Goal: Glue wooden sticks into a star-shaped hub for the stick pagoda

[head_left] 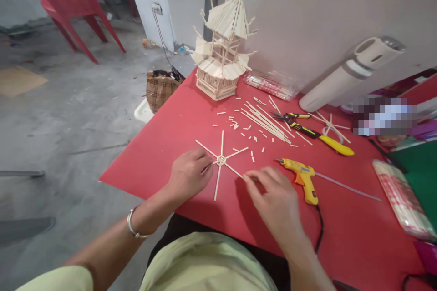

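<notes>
A wheel-like frame of thin bamboo sticks (234, 169) lies on the red table, its spokes spreading from a small ring at the hub. My left hand (191, 170), with a bangle at the wrist, is closed on slim tweezers (210, 164) whose tip reaches the hub. Between thumb and forefinger, my right hand (273, 191) pinches the outer end of the lower-right spoke. Just right of that hand lies a yellow glue gun (302, 176) with a clear glue stick in its back. Short cut stick pieces (235, 124) are scattered beyond the frame.
A stick-built pagoda (221, 66) stands at the table's (153, 150) far corner. Behind the glue gun lie long sticks (264, 122), yellow-black cutters (317, 136) and another star frame (330, 123). Packs of sticks (403, 198) and a grey-white cylinder (344, 77) border the right and back.
</notes>
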